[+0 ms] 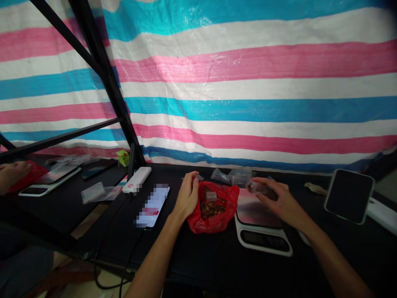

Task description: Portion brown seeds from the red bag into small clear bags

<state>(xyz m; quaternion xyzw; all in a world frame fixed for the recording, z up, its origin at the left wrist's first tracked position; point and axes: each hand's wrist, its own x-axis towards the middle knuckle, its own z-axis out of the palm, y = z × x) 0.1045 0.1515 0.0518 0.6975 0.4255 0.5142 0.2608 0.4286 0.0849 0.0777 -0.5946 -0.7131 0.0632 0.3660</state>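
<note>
My left hand curls over the upper left edge of a red plastic bag, seeming to hold it. The open bag holds a heap of small brown pieces and a small transparent packet. My right hand is over a white digital kitchen scale and grips a small transparent bag with dark contents between fingers and thumb. The bag does not touch the scale's platform. Part of the platform is hidden under my right hand.
Several transparent bags lie behind the red bag. On the black table are a white power bank, a phone with a pixelated screen, and a white-rimmed dark tablet. At left, a co-worker's hand is beside another scale. A black metal frame stands before a striped tarp.
</note>
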